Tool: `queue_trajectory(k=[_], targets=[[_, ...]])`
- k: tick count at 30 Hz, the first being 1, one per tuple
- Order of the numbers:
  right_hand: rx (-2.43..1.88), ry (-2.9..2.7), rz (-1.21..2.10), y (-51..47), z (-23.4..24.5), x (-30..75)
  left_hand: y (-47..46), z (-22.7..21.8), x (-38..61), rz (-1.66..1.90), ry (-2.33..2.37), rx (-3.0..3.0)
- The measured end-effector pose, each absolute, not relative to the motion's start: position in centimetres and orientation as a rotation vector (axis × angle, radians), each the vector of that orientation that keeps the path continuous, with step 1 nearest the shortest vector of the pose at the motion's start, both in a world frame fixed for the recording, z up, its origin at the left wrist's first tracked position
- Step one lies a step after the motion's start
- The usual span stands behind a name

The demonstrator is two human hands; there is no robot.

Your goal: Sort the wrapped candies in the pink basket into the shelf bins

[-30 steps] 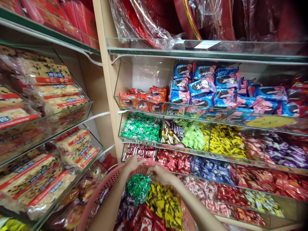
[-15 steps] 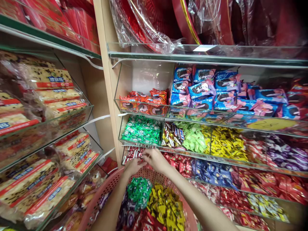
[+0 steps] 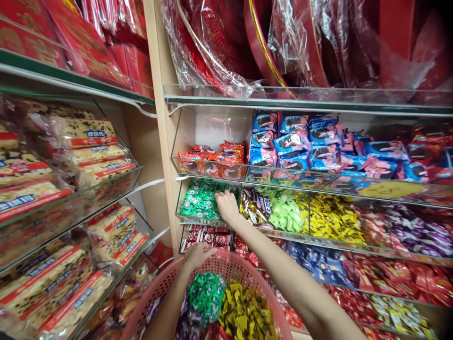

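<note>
Green candy packets (wrappers unreadable), right fingers clenched among them, left fingers released by pink basket

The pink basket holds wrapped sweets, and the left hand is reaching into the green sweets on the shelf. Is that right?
Not quite: the head view shows the right hand reaching into the green sweets. The left hand is at the pink basket, which does hold wrapped sweets.
</note>
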State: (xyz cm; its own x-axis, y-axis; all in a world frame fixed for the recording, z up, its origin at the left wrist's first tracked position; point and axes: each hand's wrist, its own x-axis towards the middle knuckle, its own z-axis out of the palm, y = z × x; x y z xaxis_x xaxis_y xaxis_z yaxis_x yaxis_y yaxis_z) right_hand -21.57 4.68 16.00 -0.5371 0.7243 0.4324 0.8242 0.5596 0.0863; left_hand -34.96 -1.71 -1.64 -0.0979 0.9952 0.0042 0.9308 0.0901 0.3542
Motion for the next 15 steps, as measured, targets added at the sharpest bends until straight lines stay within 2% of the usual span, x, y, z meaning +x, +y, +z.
queue_trajectory(k=[7, 10, 12, 15], targets=[[-1.227, -2.429, -0.337, 4.0, 16.3, -21.1, -1.9, -1.3, -34.8, 0.392, 2.127, 1.938], [-1.153, -2.363, -0.206, 3.6, 16.2, -20.9, -1.9, -1.2, -34.8, 0.382, 2.127, 1.938], [-1.053, -2.236, 0.009, 3.1, 16.0, -20.7, -1.9, -1.1, -34.8, 0.38, 2.123, 1.939], [-0.917, -1.91, 0.59, 1.9, 15.6, -20.2, -1.9, -1.1, -34.7, 0.378, 2.114, 1.946]])
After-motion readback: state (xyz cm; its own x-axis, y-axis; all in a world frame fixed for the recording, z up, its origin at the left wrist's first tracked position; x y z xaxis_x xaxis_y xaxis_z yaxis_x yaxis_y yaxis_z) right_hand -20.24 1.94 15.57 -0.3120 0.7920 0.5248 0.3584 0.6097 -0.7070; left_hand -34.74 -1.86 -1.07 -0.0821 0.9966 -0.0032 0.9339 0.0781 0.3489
